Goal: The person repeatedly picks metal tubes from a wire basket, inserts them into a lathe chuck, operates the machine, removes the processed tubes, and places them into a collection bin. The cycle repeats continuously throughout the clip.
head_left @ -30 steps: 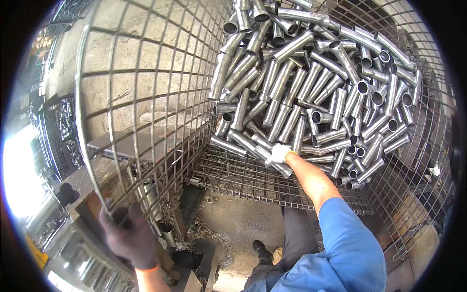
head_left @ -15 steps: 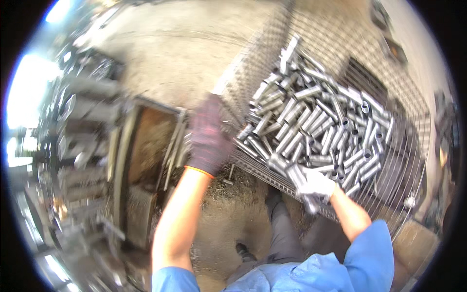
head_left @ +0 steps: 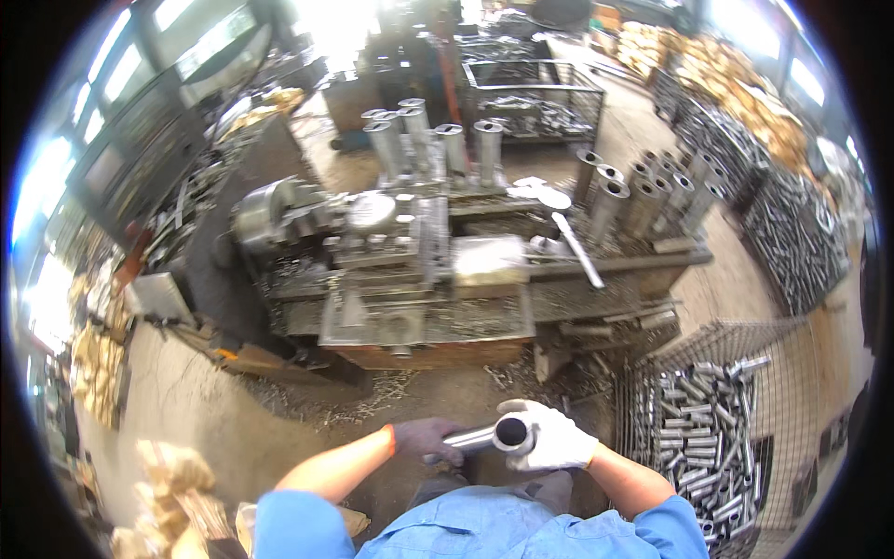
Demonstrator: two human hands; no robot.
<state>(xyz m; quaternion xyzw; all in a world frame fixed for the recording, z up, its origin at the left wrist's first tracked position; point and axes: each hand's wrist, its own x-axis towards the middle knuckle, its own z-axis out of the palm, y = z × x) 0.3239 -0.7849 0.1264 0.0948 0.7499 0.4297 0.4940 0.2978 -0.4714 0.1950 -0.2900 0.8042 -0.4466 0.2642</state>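
Note:
A shiny metal tube (head_left: 473,440) is held in front of my blue shirt, with a dark open end tilted up on its right side. My left hand (head_left: 421,438), in a dark glove with an orange cuff, is closed round its left part. In a white glove, my right hand (head_left: 561,438) grips the tube by the open end. Whether a second tube lies in the right hand is hard to make out. Beyond my hands stands a lathe (head_left: 480,328) with a round chuck (head_left: 265,212) at its left.
At the right, a wire mesh basket (head_left: 638,410) holds many loose metal tubes. Larger tubes (head_left: 610,207) stand upright on the lathe's right end, and more (head_left: 410,140) behind its carriage. Metal shavings (head_left: 358,401) litter the floor before it. Stuffed sacks (head_left: 172,466) lie lower left.
The view has swung from the basket to the lathe. My left hand has come from beside the basket onto the tube, and my right hand has left the basket and holds a tube before my body.

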